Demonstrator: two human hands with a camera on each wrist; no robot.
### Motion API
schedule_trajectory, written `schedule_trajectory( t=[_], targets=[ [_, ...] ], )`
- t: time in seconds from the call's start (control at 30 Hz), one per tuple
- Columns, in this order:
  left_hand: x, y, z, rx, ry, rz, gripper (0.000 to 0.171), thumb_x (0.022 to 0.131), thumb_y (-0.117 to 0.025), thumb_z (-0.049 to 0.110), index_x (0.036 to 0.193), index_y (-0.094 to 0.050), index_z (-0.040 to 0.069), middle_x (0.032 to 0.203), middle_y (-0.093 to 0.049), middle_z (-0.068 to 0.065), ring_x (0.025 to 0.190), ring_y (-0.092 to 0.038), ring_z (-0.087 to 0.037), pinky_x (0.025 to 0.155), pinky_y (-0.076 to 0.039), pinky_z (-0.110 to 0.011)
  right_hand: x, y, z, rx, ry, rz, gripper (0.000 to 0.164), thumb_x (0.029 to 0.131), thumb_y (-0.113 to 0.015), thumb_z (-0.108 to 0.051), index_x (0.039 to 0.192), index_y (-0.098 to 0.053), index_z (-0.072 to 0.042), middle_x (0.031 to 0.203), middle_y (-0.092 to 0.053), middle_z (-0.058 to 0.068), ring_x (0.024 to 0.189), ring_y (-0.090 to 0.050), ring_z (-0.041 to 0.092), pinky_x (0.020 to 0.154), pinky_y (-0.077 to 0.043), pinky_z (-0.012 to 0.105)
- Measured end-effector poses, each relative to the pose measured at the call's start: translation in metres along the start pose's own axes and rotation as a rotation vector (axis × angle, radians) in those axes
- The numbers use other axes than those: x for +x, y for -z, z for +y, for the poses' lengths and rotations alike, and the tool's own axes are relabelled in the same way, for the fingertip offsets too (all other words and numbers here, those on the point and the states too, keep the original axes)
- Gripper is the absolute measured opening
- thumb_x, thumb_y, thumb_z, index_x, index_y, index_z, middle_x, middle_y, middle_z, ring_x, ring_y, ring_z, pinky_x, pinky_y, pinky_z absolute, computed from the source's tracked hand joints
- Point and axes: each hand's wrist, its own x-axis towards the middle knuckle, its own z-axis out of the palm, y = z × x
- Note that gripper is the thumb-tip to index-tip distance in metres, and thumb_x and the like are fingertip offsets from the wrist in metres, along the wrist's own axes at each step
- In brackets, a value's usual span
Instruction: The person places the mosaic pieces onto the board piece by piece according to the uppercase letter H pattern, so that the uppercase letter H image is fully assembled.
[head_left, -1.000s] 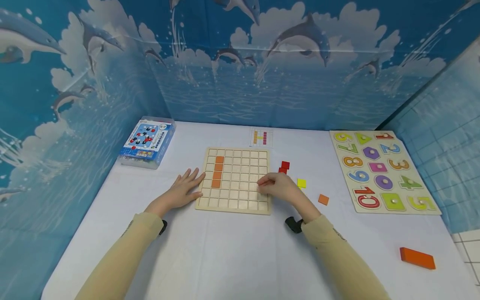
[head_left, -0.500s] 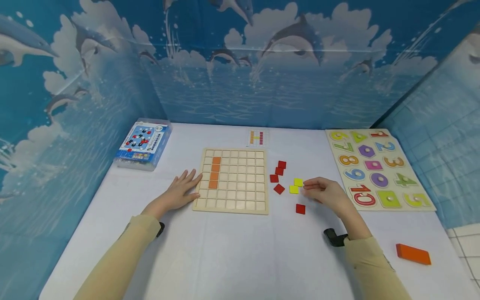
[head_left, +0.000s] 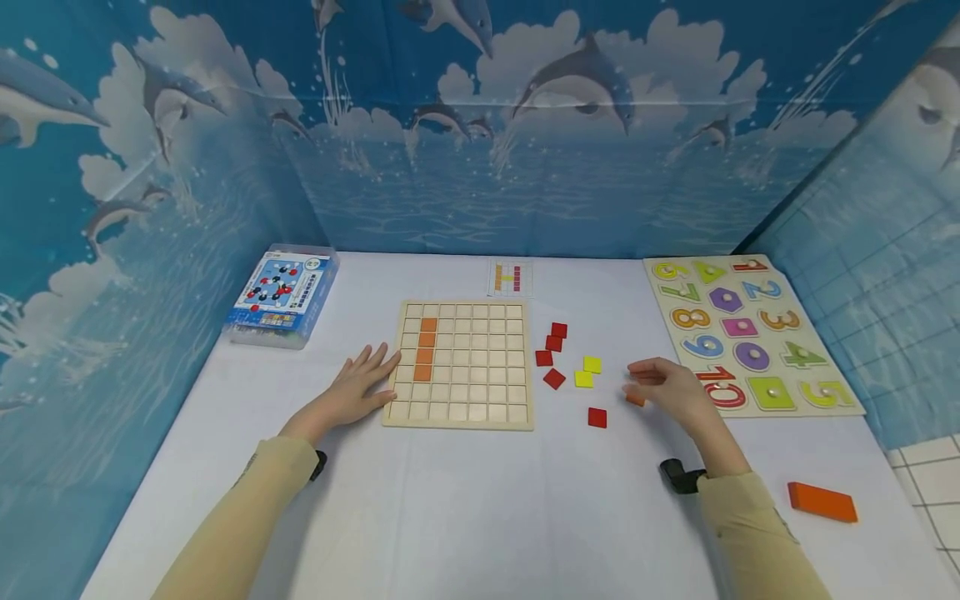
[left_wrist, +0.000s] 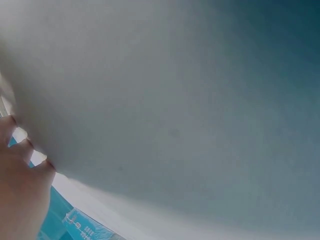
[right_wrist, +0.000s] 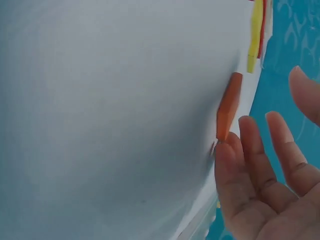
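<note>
Right hand, fingers parted, is right at an orange tile; left hand, splayed, touches the gridded board.

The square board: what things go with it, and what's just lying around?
Seem to go with the job:
grid board
four orange tiles on it
five red tiles
two yellow tiles
loose orange tile at the right hand
picture card showing coloured squares

Seem to be just lying about:
number puzzle board
blue box
orange block

Left hand splayed, right hand — loosely curved
</note>
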Motion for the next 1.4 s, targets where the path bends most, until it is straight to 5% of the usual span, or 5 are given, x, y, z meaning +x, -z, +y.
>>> schedule_trajectory(
  t=[0.27,0.63,1.13,1.4],
  targets=[
    [0.000,0.000,-0.001,-0.012,-0.005,-0.004,0.068,0.101,-0.056,0.031,0.157,-0.023,0.011,0.164,-0.009,-0.021,0.151,0.001,-0.045,0.120,0.002,-0.064,0.002,-0.005,0.002,-0.075,-0.052,0.025,0.046,0.089,-0.073,-0.021,0.126,-0.058,0.001,0.119,-0.060,0.023,0.102,-0.055,0.032,0.083,-0.048,0.038],
    [0.001,0.001,0.000,-0.006,-0.005,-0.006,0.069,0.100,-0.056,0.031,0.157,-0.023,0.011,0.164,-0.009,-0.021,0.151,0.001,-0.044,0.120,0.001,-0.064,-0.001,-0.008,0.001,-0.189,-0.079,0.022,0.034,0.089,-0.070,-0.014,0.116,-0.059,0.005,0.104,-0.058,0.022,0.093,-0.051,0.033,0.076,-0.047,0.039],
    [0.001,0.000,-0.004,-0.010,0.002,-0.003,0.069,0.100,-0.057,0.030,0.157,-0.023,0.012,0.165,-0.009,-0.020,0.151,0.000,-0.044,0.120,0.002,-0.063,-0.002,-0.008,-0.003,-0.151,-0.035,0.025,0.026,0.090,-0.070,-0.014,0.106,-0.059,0.002,0.093,-0.061,0.015,0.084,-0.055,0.025,0.067,-0.045,0.027],
    [0.001,0.000,-0.003,-0.005,0.019,-0.007,0.069,0.100,-0.057,0.031,0.157,-0.023,0.014,0.165,-0.009,-0.018,0.152,0.000,-0.043,0.121,0.002,-0.062,-0.005,-0.027,-0.029,-0.054,0.028,0.001,0.030,0.088,-0.074,-0.020,0.108,-0.062,-0.001,0.093,-0.067,0.010,0.083,-0.058,0.020,0.069,-0.049,0.023]
  ],
)
